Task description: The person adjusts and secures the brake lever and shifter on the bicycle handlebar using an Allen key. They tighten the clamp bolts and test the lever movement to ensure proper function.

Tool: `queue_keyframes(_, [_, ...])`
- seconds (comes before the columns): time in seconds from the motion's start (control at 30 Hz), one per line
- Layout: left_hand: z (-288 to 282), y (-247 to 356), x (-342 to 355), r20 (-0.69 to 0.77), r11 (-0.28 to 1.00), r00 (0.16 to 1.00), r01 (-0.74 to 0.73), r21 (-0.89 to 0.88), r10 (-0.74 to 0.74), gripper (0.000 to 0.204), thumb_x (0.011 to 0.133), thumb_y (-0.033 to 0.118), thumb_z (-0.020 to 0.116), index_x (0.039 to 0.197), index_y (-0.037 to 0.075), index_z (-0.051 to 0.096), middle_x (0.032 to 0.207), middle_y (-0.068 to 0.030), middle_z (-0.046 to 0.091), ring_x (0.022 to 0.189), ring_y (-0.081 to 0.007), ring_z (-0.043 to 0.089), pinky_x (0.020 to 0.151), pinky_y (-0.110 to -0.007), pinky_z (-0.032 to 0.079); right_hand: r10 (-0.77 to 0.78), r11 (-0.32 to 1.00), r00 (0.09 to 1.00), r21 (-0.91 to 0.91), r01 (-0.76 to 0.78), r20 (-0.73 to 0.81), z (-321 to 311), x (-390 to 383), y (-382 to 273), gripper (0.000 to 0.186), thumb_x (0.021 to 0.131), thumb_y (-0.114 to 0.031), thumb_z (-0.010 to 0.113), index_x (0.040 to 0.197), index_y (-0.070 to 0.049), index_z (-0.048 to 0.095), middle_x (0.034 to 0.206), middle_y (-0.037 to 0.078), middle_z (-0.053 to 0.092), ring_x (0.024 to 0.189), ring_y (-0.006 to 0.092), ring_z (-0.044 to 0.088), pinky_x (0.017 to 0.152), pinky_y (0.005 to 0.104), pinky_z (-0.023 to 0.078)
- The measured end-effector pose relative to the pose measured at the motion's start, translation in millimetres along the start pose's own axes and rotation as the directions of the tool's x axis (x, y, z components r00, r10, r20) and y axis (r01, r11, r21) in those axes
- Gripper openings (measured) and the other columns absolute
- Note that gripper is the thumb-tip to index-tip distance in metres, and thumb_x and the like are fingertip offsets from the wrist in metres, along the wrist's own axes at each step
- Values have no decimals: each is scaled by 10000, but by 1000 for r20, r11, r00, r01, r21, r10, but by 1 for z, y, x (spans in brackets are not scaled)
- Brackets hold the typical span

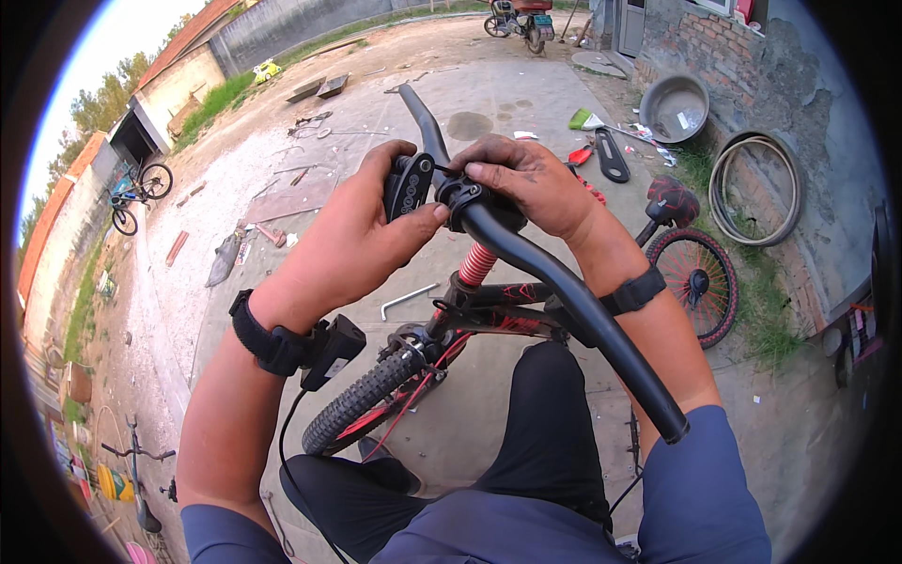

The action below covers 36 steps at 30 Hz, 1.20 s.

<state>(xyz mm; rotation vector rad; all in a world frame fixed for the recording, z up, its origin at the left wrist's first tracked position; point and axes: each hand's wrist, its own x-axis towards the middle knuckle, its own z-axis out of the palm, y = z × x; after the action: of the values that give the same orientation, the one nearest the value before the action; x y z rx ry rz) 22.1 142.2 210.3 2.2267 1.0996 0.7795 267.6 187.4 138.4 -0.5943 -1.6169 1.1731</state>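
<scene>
A black bicycle handlebar (pixel 578 293) runs from the upper middle down to the right, seated in a black stem (pixel 462 199). My left hand (pixel 362 230) is closed on a black folding multi-tool (pixel 411 186), held upright against the left side of the stem. A thin dark key reaches from the tool's top toward the clamp; its tip is hidden. My right hand (pixel 531 179) curls over the stem from the far right, thumb on top near the clamp. Below is the black and red bicycle frame (pixel 512 310), with its knobby front tire (pixel 362 399) near my knees.
An L-shaped hex key (pixel 410 301) lies on the concrete. Right of the bike are a crank arm (pixel 611 155), a green brush (pixel 587 119), a grey basin (pixel 675 108) and tires (pixel 757 188) by the wall. The rear wheel (pixel 695 282) stands at the right.
</scene>
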Motion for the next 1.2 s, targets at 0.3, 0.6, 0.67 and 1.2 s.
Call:
queue_keyframes(0.3, [-14,-36,15,18,917,940,-336,216,341,705,985,263,751,1569,73,404,981,-49,614,764,-121,599,668,-295,504,44,999,999,-10,-44,-8,1,1,-4,234,1050,-174,658,1202,-16,740,1046,39,753,955,100,691,889,272,558])
queue_keyframes(0.6, [2,-7,-9,-167,939,980,49,-340,-112,600,1036,307,682,1528,49,458,893,-12,600,659,-84,593,562,-242,463,37,999,999,7,-37,2,1,-3,-6,244,1057,-158,622,1216,-6,729,1060,43,757,975,108,698,920,274,560])
queue_keyframes(0.67, [7,1,-9,-162,930,973,98,-355,-165,608,1032,318,689,1517,30,461,886,-13,601,646,-82,589,550,-241,456,30,1000,1000,-11,-30,-6,-2,-3,-4,248,1055,-156,621,1219,-3,725,1060,44,755,974,106,697,915,272,561])
queue_keyframes(1.2, [15,14,-8,-106,912,956,224,-344,-275,654,1014,377,709,1493,0,472,891,-26,606,634,-79,584,530,-237,439,38,999,999,23,-38,-4,-6,0,3,244,1038,-128,606,1213,3,714,1054,39,741,950,93,686,897,269,565])
